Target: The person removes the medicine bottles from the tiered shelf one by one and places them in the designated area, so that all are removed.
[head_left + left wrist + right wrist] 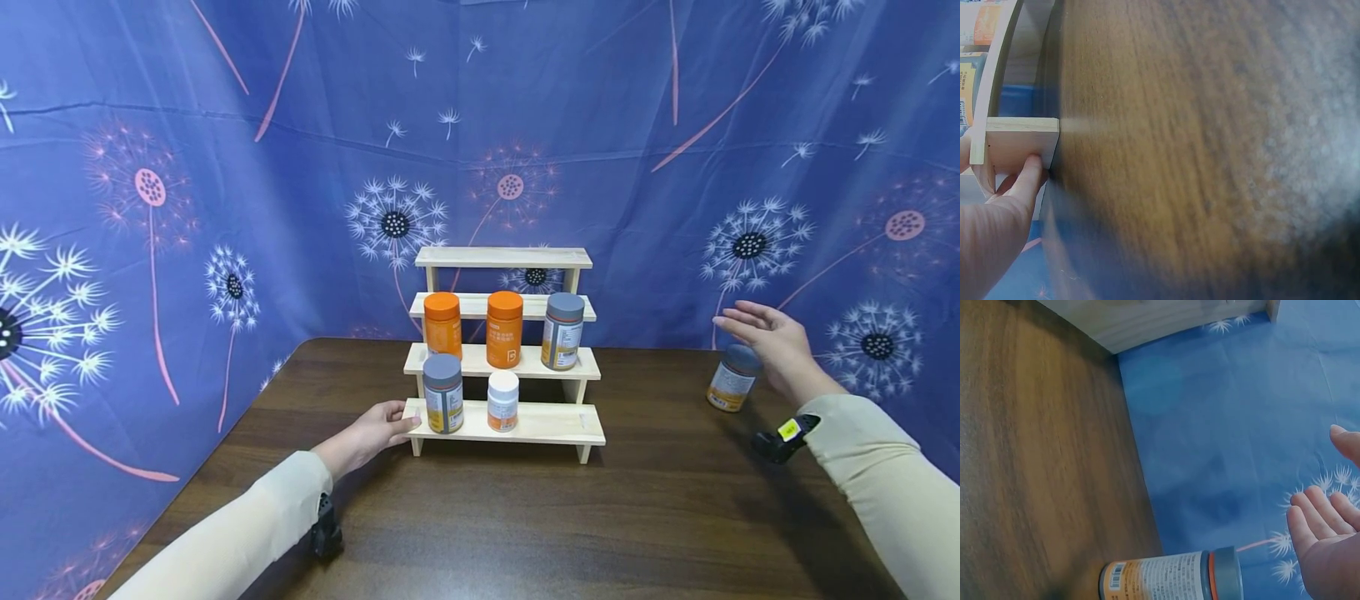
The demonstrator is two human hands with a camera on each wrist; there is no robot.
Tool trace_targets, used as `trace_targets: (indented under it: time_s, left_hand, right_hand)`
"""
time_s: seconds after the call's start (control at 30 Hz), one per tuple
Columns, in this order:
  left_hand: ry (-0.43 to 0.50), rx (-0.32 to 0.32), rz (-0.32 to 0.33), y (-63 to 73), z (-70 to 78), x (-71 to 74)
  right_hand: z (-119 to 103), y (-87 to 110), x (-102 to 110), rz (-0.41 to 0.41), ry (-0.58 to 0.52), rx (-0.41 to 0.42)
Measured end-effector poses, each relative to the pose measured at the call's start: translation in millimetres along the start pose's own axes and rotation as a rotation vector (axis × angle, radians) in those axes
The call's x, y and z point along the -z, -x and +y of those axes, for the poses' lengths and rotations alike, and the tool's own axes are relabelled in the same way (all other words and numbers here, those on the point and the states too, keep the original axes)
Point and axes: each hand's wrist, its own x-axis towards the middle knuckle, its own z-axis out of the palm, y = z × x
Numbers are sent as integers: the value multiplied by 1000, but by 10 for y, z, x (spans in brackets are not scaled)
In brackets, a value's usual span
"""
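Observation:
My left hand (377,433) grips the left end of the lowest step of a tiered wooden display stand (504,257). In the left wrist view its thumb lies over the plank and a finger (1030,172) presses the stand's leg. On the right, my right hand (772,346) is raised with fingers apart, beside the lid of a grey-lidded supplement bottle (731,383) standing on the table. The right wrist view shows that hand holding nothing, with a gap between it and the bottle (1169,578).
Two orange bottles (505,330) and a grey-lidded bottle (562,332) stand on the second step. Below them are another grey-lidded bottle (443,393) and a small white bottle (502,402). A blue dandelion-print cloth (637,217) hangs behind the brown table (480,525).

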Motion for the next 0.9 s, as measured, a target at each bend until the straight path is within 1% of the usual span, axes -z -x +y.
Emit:
trace_targets:
  time_s: [0.13,0.23,0.43,0.53,0.8,0.9]
  left_hand:
    - [-4,-3,-3,3,-11,5]
    - [-8,-2,-1,-4,-18,9]
    - [-5,-6,-4,-15,-30,7]
    - [-11,4,-3,-10,-27,1]
    - [-6,2,-2,-27,-25,10]
    - [-5,1,-2,-36,-31,14]
  right_hand:
    - [12,28,-47,-19,21,-19]
    - [27,40,-69,-33,4,-15]
    - [54,66,-120,-58,-58,36]
    - [63,94,-153,-78,-63,36]
    - [56,105,-231,-96,98,4]
    - [38,101,-263,-113,83,15]
